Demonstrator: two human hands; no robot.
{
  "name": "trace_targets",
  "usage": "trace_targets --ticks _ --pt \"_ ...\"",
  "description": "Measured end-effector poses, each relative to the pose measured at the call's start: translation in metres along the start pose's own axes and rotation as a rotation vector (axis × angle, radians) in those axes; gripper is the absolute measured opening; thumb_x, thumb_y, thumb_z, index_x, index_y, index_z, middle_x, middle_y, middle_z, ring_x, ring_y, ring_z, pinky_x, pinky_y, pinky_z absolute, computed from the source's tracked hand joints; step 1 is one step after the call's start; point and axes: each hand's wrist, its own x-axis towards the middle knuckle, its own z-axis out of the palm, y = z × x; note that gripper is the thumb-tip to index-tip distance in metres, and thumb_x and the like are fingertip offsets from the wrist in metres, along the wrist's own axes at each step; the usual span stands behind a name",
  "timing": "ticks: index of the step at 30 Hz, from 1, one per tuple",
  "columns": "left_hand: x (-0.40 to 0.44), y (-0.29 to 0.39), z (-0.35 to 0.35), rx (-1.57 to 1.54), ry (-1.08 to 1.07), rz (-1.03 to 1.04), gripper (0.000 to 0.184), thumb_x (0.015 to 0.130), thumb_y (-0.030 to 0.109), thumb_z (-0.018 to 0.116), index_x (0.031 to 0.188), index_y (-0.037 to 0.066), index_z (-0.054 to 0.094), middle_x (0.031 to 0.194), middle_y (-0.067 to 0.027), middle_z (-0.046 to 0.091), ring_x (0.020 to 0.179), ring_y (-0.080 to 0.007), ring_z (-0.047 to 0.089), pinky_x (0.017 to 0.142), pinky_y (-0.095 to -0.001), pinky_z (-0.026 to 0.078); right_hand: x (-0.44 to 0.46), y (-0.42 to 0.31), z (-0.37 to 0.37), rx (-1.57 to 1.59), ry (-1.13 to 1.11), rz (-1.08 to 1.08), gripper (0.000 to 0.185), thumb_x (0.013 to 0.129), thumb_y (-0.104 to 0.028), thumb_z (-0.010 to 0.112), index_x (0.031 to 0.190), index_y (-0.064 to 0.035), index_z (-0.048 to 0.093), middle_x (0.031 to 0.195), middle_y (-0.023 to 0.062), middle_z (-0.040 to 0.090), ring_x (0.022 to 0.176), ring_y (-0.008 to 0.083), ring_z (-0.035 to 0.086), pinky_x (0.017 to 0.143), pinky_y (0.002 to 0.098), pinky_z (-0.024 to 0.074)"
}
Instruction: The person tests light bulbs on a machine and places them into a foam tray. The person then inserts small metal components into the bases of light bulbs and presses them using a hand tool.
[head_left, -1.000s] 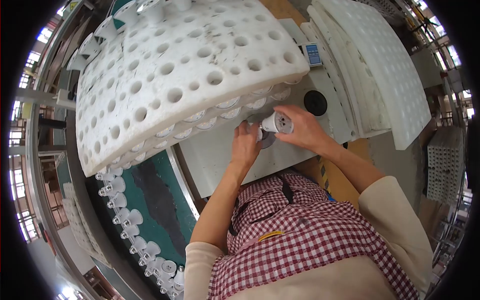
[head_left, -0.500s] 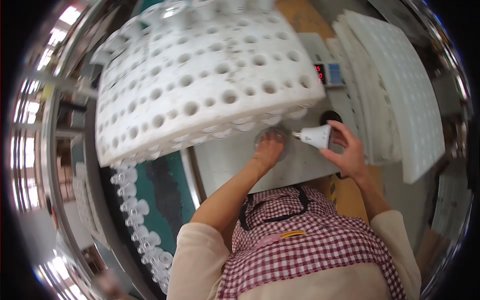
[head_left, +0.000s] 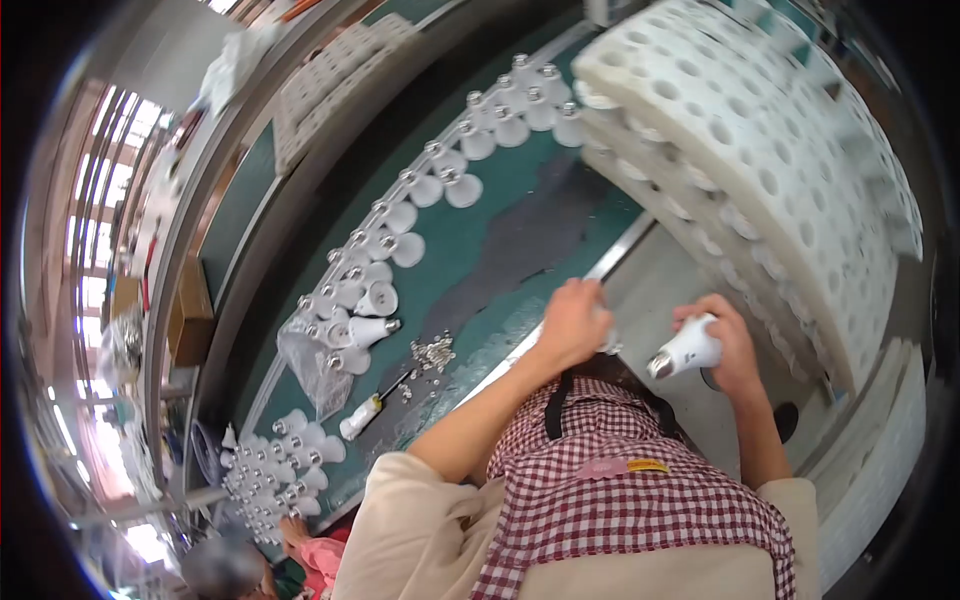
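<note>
A green work surface (head_left: 432, 265) runs diagonally across the view, with a long dark patch (head_left: 510, 240) on it. To its right, a stack of white foam boards (head_left: 750, 130), the upper one full of holes, stands on a grey table (head_left: 650, 275), with round white shapes showing along its edges.

The left arm reaches up and inward, bent at the elbow, over the near edge of the green surface. The left hand (head_left: 578, 322) is back up, its fingers curled; something pale shows beside the fingertips, but whether they grip it cannot be told. The right forearm rises from the lower right, and the right hand (head_left: 732, 348) is closed around the wide end of a white bulb (head_left: 690, 348), above the grey table. The bulb lies tilted, its metal base free of the fingers and pointing down to the left. The hands are apart.

A row of other bulbs (head_left: 420, 188) lines the far side of the green surface, and a dense group (head_left: 270, 475) sits at its lower end, near another person's hand (head_left: 293, 535). Between them lie a clear plastic bag (head_left: 318, 375), a screwdriver (head_left: 361, 418) and a small heap of metal pieces (head_left: 432, 353).
</note>
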Motion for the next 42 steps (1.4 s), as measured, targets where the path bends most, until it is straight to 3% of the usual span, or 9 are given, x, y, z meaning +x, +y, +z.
trace_targets --ticks 4,8,10,14,19,26,33,37,42 --pt "-0.068 -0.087 -0.114 0.065 0.304 -0.249 0.020 0.073 0.009 0.055 0.093 0.003 0.058 0.089 -0.0157 0.059 0.088 -0.0313 0.057 0.079 -0.0384 0.044 0.091 0.017 0.118 -0.477 -0.348 -0.063 0.016 0.079 -0.015 0.061 0.080 0.0006 0.059 0.073 0.0013 0.059 0.068 0.0089 0.054 0.064 0.0244 0.0440" --pt "-0.118 -0.138 -0.172 0.466 0.501 -0.522 0.047 0.068 0.009 0.057 0.112 -0.002 0.047 0.098 -0.0246 0.054 0.088 -0.0408 0.055 0.077 -0.0457 0.045 0.153 0.048 0.208 -0.714 -0.467 -0.160 0.032 0.076 -0.019 0.064 0.102 -0.0003 0.059 0.092 0.0119 0.065 0.087 0.0182 0.062 0.077 0.0295 0.0479" --pt "-0.132 -0.159 -0.182 0.514 0.485 -0.658 0.051 0.068 0.014 0.061 0.112 -0.005 0.043 0.101 -0.0273 0.052 0.088 -0.0421 0.055 0.077 -0.0467 0.045 0.173 0.061 0.258 -0.880 -0.548 -0.119 0.054 0.072 -0.031 0.068 0.114 -0.0017 0.053 0.098 0.0168 0.063 0.090 0.0251 0.062 0.079 0.0332 0.0481" --pt "-0.136 -0.182 -0.184 0.476 0.354 -0.924 0.053 0.068 0.024 0.070 0.106 -0.003 0.045 0.101 -0.0247 0.053 0.088 -0.0406 0.056 0.077 -0.0449 0.046 0.201 0.118 0.341 -1.135 -0.738 -0.091 0.091 0.060 -0.046 0.073 0.123 0.0087 0.036 0.110 0.0285 0.054 0.102 0.0377 0.055 0.085 0.0407 0.0456" --pt "-0.134 -0.176 -0.197 0.512 0.352 -0.943 0.035 0.065 0.028 0.074 0.082 0.003 0.056 0.094 -0.0200 0.056 0.088 -0.0347 0.057 0.074 -0.0433 0.046 0.211 0.152 0.377 -1.277 -0.772 -0.047 0.075 0.057 -0.037 0.078 0.109 0.0055 0.044 0.106 0.0235 0.056 0.100 0.0388 0.056 0.082 0.0431 0.0475" --pt "-0.164 -0.183 -0.213 0.105 0.425 -0.710 0.023 0.063 0.015 0.072 0.070 0.000 0.055 0.087 -0.0195 0.058 0.084 -0.0338 0.055 0.074 -0.0383 0.044 0.206 0.127 0.351 -1.284 -0.746 -0.033 0.072 0.056 -0.033 0.077 0.107 0.0059 0.044 0.108 0.0249 0.054 0.099 0.0392 0.055 0.082 0.0431 0.0475" --pt "-0.123 -0.150 -0.218 -0.548 0.294 -0.529 0.018 0.071 0.000 0.064 0.072 0.004 0.047 0.094 -0.0049 0.056 0.091 -0.0135 0.052 0.080 -0.0284 0.042 0.166 0.069 0.201 -0.990 -0.454 -0.089 0.071 0.058 -0.027 0.073 0.112 0.0049 0.041 0.109 0.0237 0.049 0.100 0.0367 0.052 0.085 0.0396 0.0442" --pt "-0.053 -0.134 -0.169 -0.540 0.206 -0.216 0.023 0.067 0.000 0.068 0.078 0.002 0.048 0.100 -0.0092 0.058 0.092 -0.0169 0.055 0.080 -0.0286 0.043 0.090 0.038 0.094 -0.980 -0.145 -0.116 0.069 0.059 -0.025 0.075 0.114 -0.0001 0.043 0.106 0.0186 0.052 0.094 0.0313 0.055 0.084 0.0371 0.0443" --pt "0.025 -0.046 -0.110 -0.137 -0.099 -0.275 0.055 0.059 0.008 0.077 0.104 0.003 0.047 0.107 -0.0172 0.057 0.082 -0.0251 0.060 0.076 -0.0341 0.048 -0.029 0.029 -0.025 -1.051 0.398 0.119 0.069 0.059 -0.022 0.073 0.118 -0.0035 0.043 0.106 0.0191 0.054 0.093 0.0335 0.056 0.082 0.0392 0.0453"
